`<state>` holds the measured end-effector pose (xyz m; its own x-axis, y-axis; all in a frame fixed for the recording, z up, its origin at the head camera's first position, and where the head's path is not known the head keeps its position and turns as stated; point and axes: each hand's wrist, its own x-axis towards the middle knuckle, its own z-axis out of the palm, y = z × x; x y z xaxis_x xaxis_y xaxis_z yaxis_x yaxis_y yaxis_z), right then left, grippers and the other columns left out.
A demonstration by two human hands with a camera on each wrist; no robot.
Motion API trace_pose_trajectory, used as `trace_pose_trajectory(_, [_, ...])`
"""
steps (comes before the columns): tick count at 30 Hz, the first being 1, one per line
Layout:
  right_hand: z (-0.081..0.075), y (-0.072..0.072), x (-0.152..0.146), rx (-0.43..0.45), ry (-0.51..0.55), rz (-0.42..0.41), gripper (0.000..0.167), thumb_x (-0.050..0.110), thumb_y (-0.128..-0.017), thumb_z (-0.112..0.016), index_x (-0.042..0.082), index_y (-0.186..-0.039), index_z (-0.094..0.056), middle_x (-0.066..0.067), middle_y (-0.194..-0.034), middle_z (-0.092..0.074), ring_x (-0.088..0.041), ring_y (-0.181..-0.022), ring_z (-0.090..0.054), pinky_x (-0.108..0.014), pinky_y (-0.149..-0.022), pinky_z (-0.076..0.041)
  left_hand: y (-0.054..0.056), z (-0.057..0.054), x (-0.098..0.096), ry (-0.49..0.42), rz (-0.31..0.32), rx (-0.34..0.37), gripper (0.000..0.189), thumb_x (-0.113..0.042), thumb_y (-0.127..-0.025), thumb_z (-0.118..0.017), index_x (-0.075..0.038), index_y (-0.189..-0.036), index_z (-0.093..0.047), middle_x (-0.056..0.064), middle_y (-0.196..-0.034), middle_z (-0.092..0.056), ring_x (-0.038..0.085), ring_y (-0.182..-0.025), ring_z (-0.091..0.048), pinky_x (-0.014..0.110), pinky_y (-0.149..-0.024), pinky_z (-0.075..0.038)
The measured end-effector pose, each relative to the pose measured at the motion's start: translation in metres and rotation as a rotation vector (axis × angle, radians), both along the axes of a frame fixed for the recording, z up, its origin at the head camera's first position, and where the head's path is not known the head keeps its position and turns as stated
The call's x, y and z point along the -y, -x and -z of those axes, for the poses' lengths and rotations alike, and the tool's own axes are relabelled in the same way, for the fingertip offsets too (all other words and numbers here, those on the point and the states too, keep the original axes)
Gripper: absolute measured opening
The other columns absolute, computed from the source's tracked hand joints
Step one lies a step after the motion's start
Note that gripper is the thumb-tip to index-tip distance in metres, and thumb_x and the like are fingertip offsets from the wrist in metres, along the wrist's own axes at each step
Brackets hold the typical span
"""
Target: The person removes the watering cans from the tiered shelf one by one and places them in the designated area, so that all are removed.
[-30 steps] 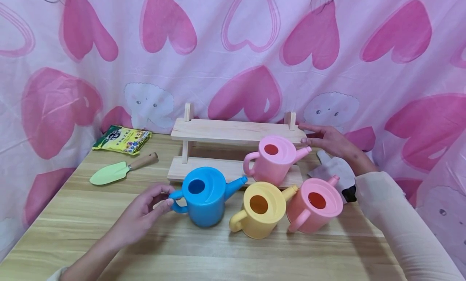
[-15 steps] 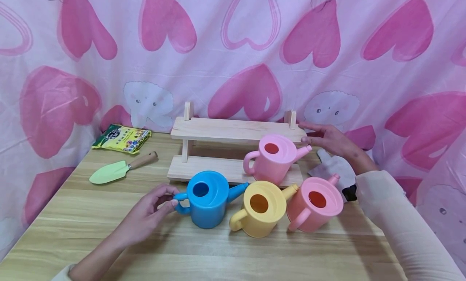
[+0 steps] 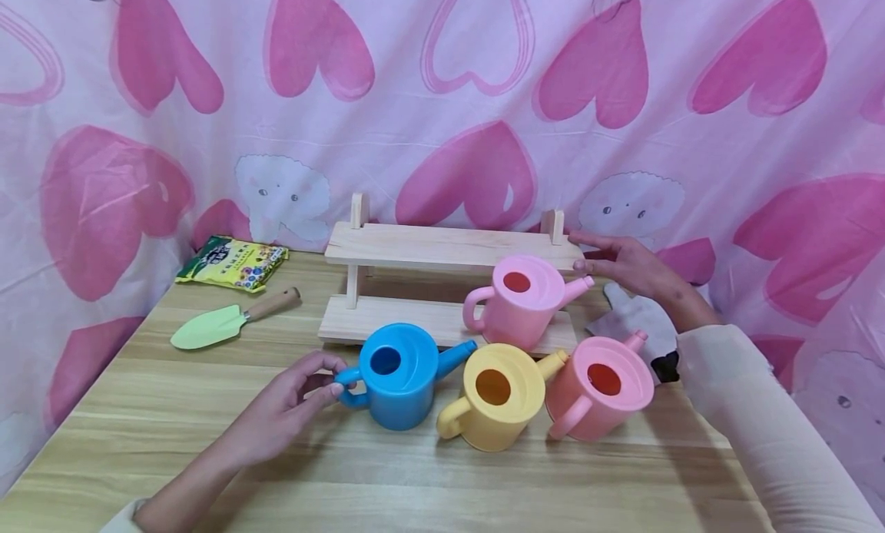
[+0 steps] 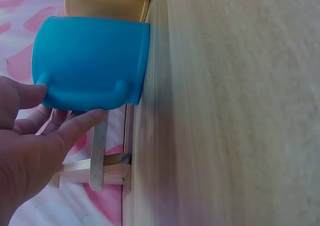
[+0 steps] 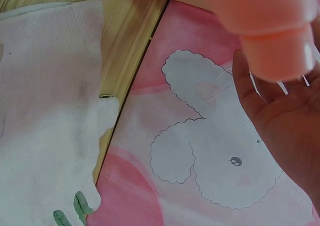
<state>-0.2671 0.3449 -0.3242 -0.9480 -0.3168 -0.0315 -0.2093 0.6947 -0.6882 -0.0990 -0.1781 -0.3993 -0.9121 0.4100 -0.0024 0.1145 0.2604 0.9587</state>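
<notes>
My left hand (image 3: 290, 406) pinches the handle of a blue watering can (image 3: 401, 395), which stands in front of the wooden rack; the left wrist view shows the thumb and fingertips at the can's handle (image 4: 82, 96). Beside it are a yellow watering can (image 3: 508, 418) and a salmon-pink one (image 3: 600, 410). Another pink watering can (image 3: 518, 314) stands on the lower shelf. At the right end of the rack's top shelf (image 3: 442, 243), my right hand (image 3: 625, 268) touches the board with its fingers extended. A blurred pink can spout (image 5: 277, 50) partly covers those fingers in the right wrist view.
A green trowel (image 3: 210, 327) with a wooden handle lies at the left, below a yellow-green packet (image 3: 231, 264). Light grey gloves (image 3: 639, 322) lie under my right forearm. Behind the table (image 3: 387, 494) hangs a pink heart-patterned curtain (image 3: 387, 141).
My left hand and the blue watering can have shifted a little to the right, closer to the yellow can. The right hand stays at the shelf's end.
</notes>
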Motion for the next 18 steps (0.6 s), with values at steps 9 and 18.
trace_pose_trajectory(9, [0.001, 0.0, 0.0, -0.012, 0.003, -0.02, 0.068, 0.029, -0.098, -0.073, 0.017, -0.158, -0.042, -0.014, -0.162, -0.037, -0.044, -0.135, -0.05, -0.059, -0.101, -0.047, 0.002, -0.002, -0.001, 0.024, -0.013, 0.03, 0.021, -0.017, -0.105, -0.063, -0.005, -0.122, -0.059, 0.015, -0.126, -0.057, 0.037, -0.122, -0.058, 0.034, -0.094, -0.056])
trace_pose_trajectory(18, [0.003, 0.002, -0.001, -0.005, 0.004, -0.002, 0.067, 0.021, -0.098, -0.073, 0.016, -0.157, -0.043, -0.016, -0.162, -0.037, -0.045, -0.135, -0.049, -0.061, -0.101, -0.047, 0.01, -0.017, 0.003, 0.093, -0.008, -0.072, 0.027, -0.021, -0.105, -0.063, -0.005, -0.127, -0.06, 0.011, -0.126, -0.061, 0.033, -0.12, -0.058, 0.033, -0.093, -0.056])
